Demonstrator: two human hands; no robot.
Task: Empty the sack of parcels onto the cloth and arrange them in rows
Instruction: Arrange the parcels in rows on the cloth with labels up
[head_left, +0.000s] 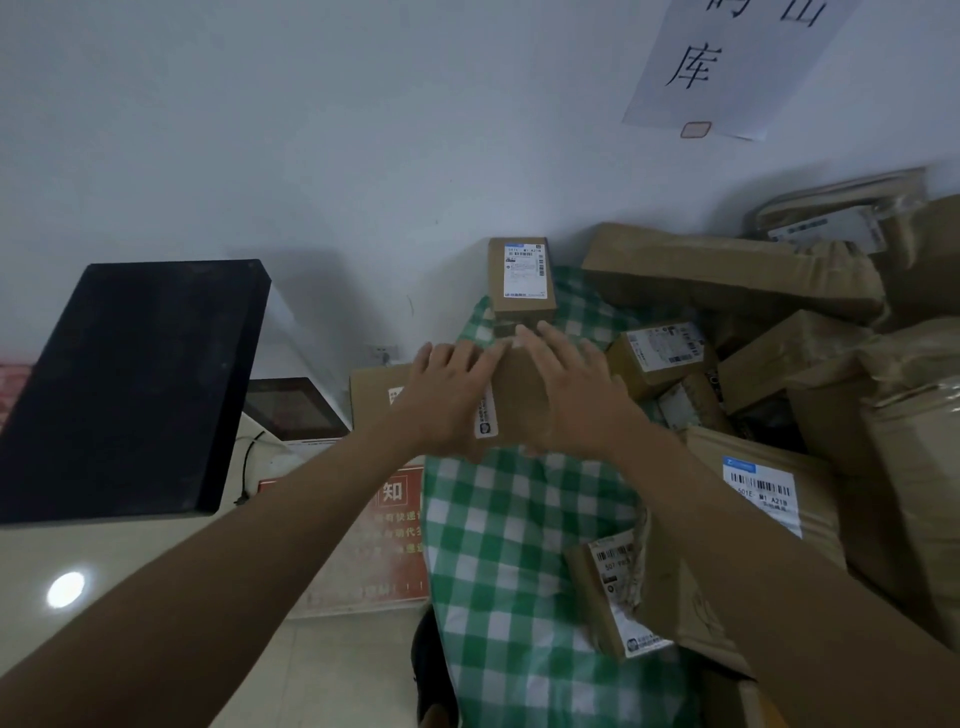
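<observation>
Hands, two of them, flat with fingers straight on one brown cardboard parcel (519, 400): left hand (447, 400) on its left side, right hand (571, 395) on top. It sits on the green-white checked cloth (519, 545), long axis running away toward the wall. A second labelled box (521, 278) stands just beyond; roughly eight more are heaped right.

Brown parcel (519, 395) half-hidden beneath both hands, its label (487, 421) too blurred to read.
</observation>
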